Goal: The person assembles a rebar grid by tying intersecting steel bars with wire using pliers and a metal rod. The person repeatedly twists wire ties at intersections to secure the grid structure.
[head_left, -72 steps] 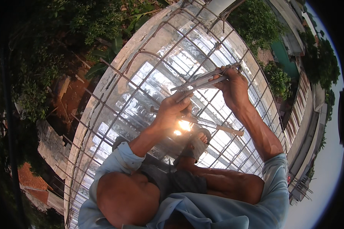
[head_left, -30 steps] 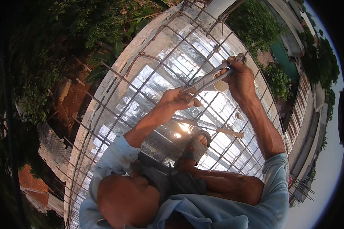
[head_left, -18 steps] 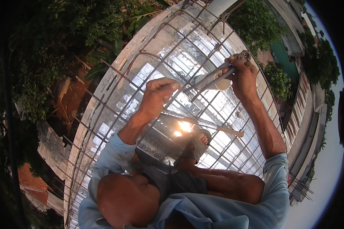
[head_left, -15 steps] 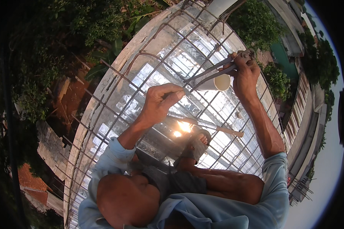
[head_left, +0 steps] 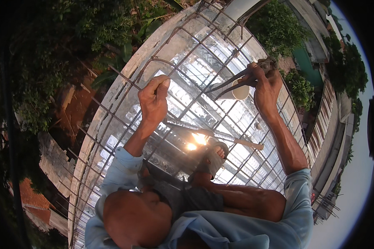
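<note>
Up top, both hands closed — left (head_left: 153, 101) pinching rusty rebar mesh (head_left: 183, 45), right (head_left: 266, 81) gripping metal pincers (head_left: 232, 81)

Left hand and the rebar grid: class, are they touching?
Touching. The head view shows the left hand with fingers curled around a bar of the rebar grid.

Rusty brown rebar grid (head_left: 220, 62); light blue sleeves (head_left: 299, 199); silvery sheet (head_left: 203, 66).

A light blue long-sleeved shirt is worn, cuffs pushed up past both forearms; a grey sandal (head_left: 212, 159) is seen at 6 o'clock.
</note>
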The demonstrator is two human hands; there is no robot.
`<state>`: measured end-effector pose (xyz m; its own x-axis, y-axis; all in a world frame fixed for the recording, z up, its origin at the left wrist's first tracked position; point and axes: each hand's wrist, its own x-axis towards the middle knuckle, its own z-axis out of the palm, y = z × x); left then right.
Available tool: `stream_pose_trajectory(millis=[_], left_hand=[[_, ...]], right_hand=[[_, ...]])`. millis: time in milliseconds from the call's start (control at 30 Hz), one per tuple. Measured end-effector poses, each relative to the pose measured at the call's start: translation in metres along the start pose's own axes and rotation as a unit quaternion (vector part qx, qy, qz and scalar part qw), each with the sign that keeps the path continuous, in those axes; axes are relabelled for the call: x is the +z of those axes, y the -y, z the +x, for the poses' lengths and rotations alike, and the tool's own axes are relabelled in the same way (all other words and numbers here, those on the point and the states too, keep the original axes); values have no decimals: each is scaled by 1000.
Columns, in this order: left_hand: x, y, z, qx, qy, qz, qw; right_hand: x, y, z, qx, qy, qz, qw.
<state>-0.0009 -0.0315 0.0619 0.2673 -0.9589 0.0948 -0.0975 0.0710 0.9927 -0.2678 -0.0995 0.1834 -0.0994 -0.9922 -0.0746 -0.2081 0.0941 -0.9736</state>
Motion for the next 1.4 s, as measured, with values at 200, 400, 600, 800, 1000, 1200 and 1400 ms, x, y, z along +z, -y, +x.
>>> stream_pose_trajectory(millis=[200, 400, 600, 800, 1000, 1200, 1400], left_hand=[[-4, -17, -40, 146, 80, -7, 986], [-7, -29, -29, -254, 387, -316, 828], [1, 19, 16, -376, 415, -582, 590], [32, -1, 12, -357, 458, -450, 678], [43, -11, 9, -370, 409, -516, 656], [38, -21, 14, -390, 408, -517, 643], [45, -48, 12, -388, 424, -444, 687]], right_hand=[[-8, 6, 23, -11, -53, 118, 992], [-14, 7, 24, -28, -42, 122, 991], [-4, 17, 11, -87, 31, 175, 980], [4, 19, 7, -134, 61, 160, 976], [10, 29, 1, -148, 79, 116, 979], [15, 30, -1, -181, 96, 105, 973], [21, 35, -4, -200, 121, 61, 970]])
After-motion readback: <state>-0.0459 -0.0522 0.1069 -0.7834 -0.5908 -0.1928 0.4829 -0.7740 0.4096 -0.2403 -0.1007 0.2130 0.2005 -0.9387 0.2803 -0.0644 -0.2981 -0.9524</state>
